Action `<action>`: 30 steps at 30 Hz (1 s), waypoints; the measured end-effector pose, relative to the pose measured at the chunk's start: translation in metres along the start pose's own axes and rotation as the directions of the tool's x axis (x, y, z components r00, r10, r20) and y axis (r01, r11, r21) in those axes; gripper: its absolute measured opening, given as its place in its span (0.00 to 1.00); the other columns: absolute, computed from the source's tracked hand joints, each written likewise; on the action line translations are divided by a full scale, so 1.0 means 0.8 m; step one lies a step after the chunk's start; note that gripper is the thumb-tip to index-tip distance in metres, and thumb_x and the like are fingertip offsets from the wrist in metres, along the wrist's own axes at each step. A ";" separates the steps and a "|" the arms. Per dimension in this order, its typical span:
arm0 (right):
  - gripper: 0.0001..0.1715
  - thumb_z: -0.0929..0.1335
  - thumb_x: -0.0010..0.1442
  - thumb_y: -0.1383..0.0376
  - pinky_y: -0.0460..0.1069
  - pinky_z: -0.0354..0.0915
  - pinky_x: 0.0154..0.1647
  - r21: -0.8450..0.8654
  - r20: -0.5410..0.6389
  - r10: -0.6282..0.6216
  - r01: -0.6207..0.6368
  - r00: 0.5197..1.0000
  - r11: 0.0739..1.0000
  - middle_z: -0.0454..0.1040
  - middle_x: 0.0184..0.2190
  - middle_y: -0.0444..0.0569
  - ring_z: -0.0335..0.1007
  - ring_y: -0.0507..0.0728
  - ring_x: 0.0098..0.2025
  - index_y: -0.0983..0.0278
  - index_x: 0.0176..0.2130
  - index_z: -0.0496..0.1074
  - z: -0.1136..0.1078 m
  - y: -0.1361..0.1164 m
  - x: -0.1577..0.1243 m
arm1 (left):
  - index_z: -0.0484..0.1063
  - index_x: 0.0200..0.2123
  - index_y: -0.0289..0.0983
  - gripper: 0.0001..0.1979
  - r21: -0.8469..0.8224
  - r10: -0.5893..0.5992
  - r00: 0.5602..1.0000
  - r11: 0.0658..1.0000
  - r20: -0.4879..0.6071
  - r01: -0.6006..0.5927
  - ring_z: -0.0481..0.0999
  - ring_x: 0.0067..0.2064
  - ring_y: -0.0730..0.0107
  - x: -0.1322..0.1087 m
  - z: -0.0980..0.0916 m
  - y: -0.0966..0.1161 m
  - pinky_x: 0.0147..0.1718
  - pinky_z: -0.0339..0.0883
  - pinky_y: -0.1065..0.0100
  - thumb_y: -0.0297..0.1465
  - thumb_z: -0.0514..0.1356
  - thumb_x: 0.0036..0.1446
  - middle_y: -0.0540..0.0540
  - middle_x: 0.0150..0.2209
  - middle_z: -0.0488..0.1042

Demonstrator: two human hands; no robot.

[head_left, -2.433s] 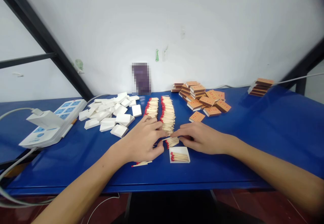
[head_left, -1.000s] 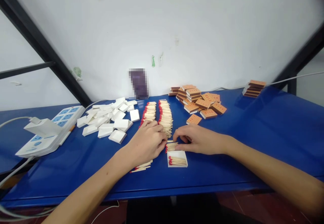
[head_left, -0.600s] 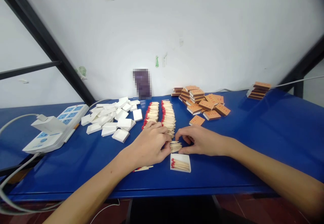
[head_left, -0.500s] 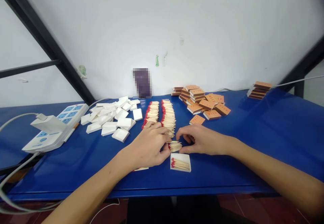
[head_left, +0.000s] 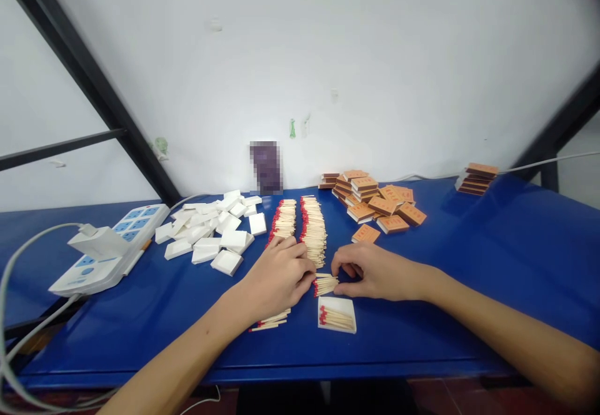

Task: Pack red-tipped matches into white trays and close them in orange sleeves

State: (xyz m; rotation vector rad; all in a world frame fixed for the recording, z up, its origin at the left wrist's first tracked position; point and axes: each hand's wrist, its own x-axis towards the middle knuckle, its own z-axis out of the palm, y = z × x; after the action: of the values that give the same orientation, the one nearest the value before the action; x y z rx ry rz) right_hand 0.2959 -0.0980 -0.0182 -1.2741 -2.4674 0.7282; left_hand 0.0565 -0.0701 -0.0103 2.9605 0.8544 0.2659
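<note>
A small bunch of matches lies on the blue table between my two hands, red heads to the left. My left hand is closed, its thumb and fingertips pressed at the head end of the bunch. On the other side my right hand curls its thumb and index finger around the bare stick ends. Just in front sits a white matchbox tray with some matches in it. Behind the bunch run two long rows of matches, the left one partly covered by my left hand. More loose matches show beneath my left wrist.
White matchbox trays are heaped at the left. Orange matchbox sleeves or boxes are piled behind my right hand, with another stack at far right. A power strip with a plugged-in adapter and cables lies on the left.
The view has tilted slightly up, so everything sits lower. Both hands stay around the small bunch, and more of the loose matches under my left wrist show now.
</note>
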 end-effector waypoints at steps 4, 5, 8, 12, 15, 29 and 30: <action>0.11 0.72 0.61 0.57 0.46 0.56 0.29 -0.003 0.002 -0.020 0.020 1.000 1.000 0.68 0.28 0.41 0.61 0.50 0.29 0.62 0.36 0.75 -0.001 -0.004 -0.001 | 0.77 0.37 0.39 0.09 0.021 -0.001 1.000 1.000 -0.029 0.001 0.69 0.43 0.62 0.001 0.002 0.000 0.49 0.58 0.57 0.32 0.58 0.66 0.47 0.36 0.73; 0.11 0.72 0.61 0.57 0.46 0.56 0.29 -0.004 0.002 -0.021 0.021 1.000 1.000 0.68 0.28 0.41 0.62 0.50 0.29 0.62 0.36 0.75 -0.002 -0.005 -0.002 | 0.77 0.36 0.39 0.09 0.026 0.001 0.999 1.000 -0.033 0.000 0.69 0.43 0.62 0.001 0.002 0.001 0.48 0.58 0.57 0.32 0.58 0.66 0.47 0.36 0.73; 0.11 0.72 0.61 0.57 0.46 0.56 0.29 -0.011 -0.004 -0.028 0.027 1.000 1.000 0.67 0.27 0.41 0.61 0.50 0.28 0.63 0.36 0.75 -0.001 -0.006 -0.001 | 0.78 0.36 0.39 0.09 0.039 -0.003 0.999 0.999 -0.045 0.005 0.69 0.42 0.62 0.002 0.003 0.003 0.46 0.58 0.58 0.32 0.58 0.66 0.47 0.36 0.73; 0.11 0.73 0.60 0.58 0.45 0.56 0.29 -0.017 -0.029 -0.055 0.055 0.998 0.998 0.67 0.26 0.41 0.61 0.50 0.27 0.63 0.35 0.75 0.002 -0.004 0.002 | 0.78 0.35 0.39 0.09 0.067 -0.009 0.999 0.998 -0.047 0.012 0.69 0.41 0.62 0.006 0.003 0.004 0.45 0.59 0.58 0.31 0.58 0.65 0.47 0.36 0.73; 0.11 0.73 0.60 0.57 0.45 0.55 0.28 -0.017 -0.043 -0.069 0.069 0.997 0.998 0.66 0.25 0.40 0.60 0.49 0.26 0.63 0.35 0.75 0.005 -0.002 0.003 | 0.77 0.34 0.39 0.09 0.067 -0.008 0.999 0.998 -0.039 0.011 0.69 0.41 0.62 0.007 0.002 0.005 0.45 0.59 0.58 0.31 0.57 0.65 0.47 0.35 0.73; 0.12 0.72 0.61 0.58 0.45 0.54 0.28 -0.046 -0.065 -0.057 0.054 0.996 0.998 0.67 0.24 0.40 0.60 0.50 0.25 0.64 0.39 0.76 0.008 -0.003 0.004 | 0.80 0.36 0.39 0.13 -0.037 -0.049 0.999 0.998 -0.017 0.049 0.70 0.43 0.60 -0.002 -0.007 0.011 0.49 0.60 0.56 0.41 0.61 0.63 0.47 0.34 0.73; 0.12 0.72 0.61 0.58 0.45 0.55 0.28 -0.048 -0.062 -0.060 0.057 0.996 0.997 0.67 0.24 0.41 0.60 0.50 0.26 0.64 0.40 0.77 0.007 -0.003 0.004 | 0.80 0.36 0.39 0.13 -0.041 -0.050 0.999 0.998 -0.011 0.049 0.70 0.43 0.60 -0.001 -0.007 0.010 0.50 0.60 0.56 0.42 0.61 0.63 0.47 0.34 0.73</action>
State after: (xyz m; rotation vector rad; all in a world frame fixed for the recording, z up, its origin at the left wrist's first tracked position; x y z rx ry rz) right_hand 0.2898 -0.0984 -0.0216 -1.2162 -2.4723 0.6100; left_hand 0.0589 -0.0774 -0.0043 2.8986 0.9108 0.2954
